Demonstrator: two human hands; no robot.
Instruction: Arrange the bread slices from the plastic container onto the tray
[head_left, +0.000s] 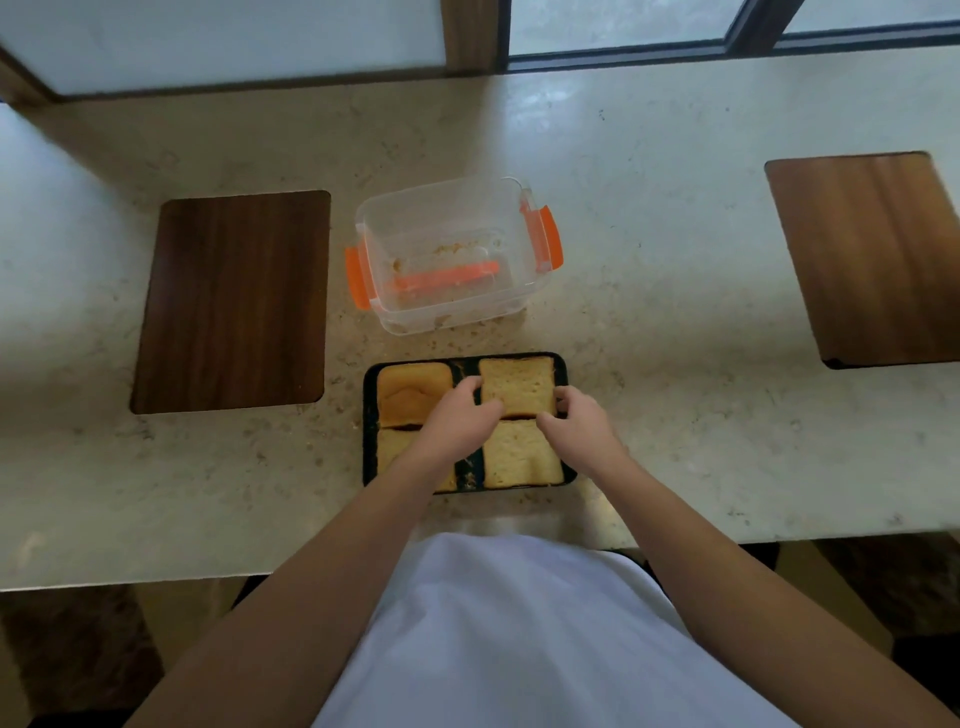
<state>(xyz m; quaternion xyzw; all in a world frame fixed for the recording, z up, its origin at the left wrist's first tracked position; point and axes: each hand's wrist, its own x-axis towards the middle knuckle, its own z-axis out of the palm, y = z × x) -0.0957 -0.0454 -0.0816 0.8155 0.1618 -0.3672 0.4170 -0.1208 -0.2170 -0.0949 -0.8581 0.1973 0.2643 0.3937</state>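
On the pale stone counter (649, 291), near its front edge, sits a dark tray (368, 415) with four bread slices in a two-by-two grid. Both hands are on the far right slice (517, 385): the left hand (457, 421) has fingers curled over its left edge, the right hand (579, 423) pinches its right near corner. The near right slice (522, 457) lies just below it, the far left slice (413, 392) beside it, and the near left slice (387, 449) is partly hidden by the left forearm. Just beyond the tray stands the clear container (447, 254) with orange clips, holding only crumbs. Wooden boards lie to the left (234, 301) and right (867, 254).
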